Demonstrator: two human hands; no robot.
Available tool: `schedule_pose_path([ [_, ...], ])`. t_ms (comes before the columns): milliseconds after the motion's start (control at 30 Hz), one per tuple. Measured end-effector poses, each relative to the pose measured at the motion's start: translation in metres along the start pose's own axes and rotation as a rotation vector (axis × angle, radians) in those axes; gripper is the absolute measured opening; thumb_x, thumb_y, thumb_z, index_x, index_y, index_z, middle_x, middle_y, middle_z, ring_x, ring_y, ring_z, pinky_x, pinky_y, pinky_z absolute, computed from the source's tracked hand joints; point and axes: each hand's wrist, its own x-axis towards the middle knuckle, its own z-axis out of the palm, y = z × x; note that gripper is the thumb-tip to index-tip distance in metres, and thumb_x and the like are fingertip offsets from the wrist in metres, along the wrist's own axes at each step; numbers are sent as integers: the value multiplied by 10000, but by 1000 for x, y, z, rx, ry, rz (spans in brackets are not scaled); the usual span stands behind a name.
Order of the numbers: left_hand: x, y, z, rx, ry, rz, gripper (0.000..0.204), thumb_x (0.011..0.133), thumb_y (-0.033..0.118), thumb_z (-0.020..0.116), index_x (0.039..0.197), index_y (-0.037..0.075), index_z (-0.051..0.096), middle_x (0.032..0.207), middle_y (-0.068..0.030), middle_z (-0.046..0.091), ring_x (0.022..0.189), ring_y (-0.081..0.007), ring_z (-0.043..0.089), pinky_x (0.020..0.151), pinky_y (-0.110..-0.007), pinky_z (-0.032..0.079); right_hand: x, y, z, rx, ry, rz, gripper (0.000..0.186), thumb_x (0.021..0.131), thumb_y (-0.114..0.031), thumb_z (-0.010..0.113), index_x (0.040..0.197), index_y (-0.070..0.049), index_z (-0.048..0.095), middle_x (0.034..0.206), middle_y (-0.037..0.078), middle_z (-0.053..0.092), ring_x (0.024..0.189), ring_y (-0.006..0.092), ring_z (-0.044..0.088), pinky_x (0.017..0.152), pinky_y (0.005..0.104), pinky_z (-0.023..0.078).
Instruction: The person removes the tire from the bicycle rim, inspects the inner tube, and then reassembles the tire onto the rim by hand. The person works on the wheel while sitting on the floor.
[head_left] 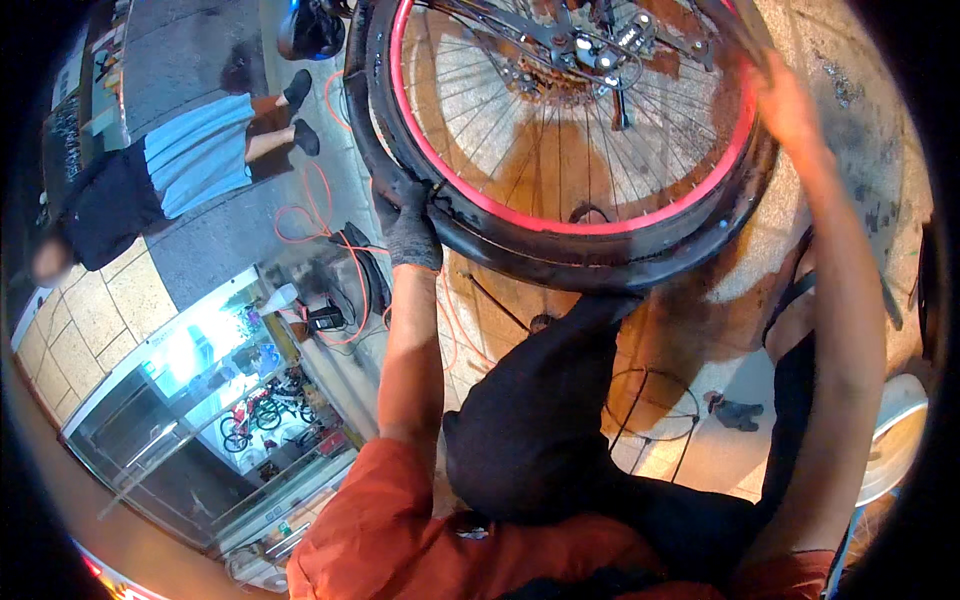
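Observation:
A bicycle wheel with a pinkish-red rim [590, 228] fills the top middle, its spokes running to a sprocket cluster and derailleur [600, 60]. Round the rim sits a black tire, and a loose black inner tube [570, 274] sags outside it along the left and lower sides. My left hand [408, 218], in a dark grey glove, is closed round the tube at the wheel's lower left. At the right side, my bare right hand [785, 105] grips the tire; its fingertips are partly hidden and blurred. My bent knee in black trousers [550, 400] is just below the wheel.
Orange hose [322, 205] loops across the ground at left, near black cables and a bag-like item. A dark glove [735, 412] lies on the tiles by a thin wire hoop [650, 405]. A white bucket [895, 440] stands at right. Another person [150, 190] stands left, beyond a glass storefront.

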Motion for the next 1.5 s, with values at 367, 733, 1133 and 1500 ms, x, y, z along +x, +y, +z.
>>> schedule_pose_path([
  [367,-76,8,76,33,-154,13,577,939,55,678,1449,111,413,1016,-45,594,845,-197,646,726,-340,576,44,177,-8,-31,-82,89,524,1044,-473,518,1367,-76,630,1256,327,652,1214,490,616,1033,518,494],
  [733,-143,-47,37,395,-524,32,560,1011,183,661,1512,36,460,1268,-135,634,1070,-256,641,893,-396,545,121,239,-110,-306,58,87,564,1051,-479,525,1273,15,682,1221,307,692,1178,456,653,993,494,505],
  [1133,25,42,16,-78,-185,-177,549,992,133,672,1497,99,457,1095,-64,681,893,-177,694,703,-340,607,47,84,-68,365,-85,225,568,997,-558,630,1185,-25,679,778,66,657,600,157,621,552,321,503],
  [1500,3,23,-9,424,-5,-76,609,938,60,745,1499,47,509,1115,-104,715,906,-212,725,747,-365,621,35,53,-65,495,-115,280,803,925,-647,677,1461,-59,563,970,71,696,704,137,637,629,318,503],
])
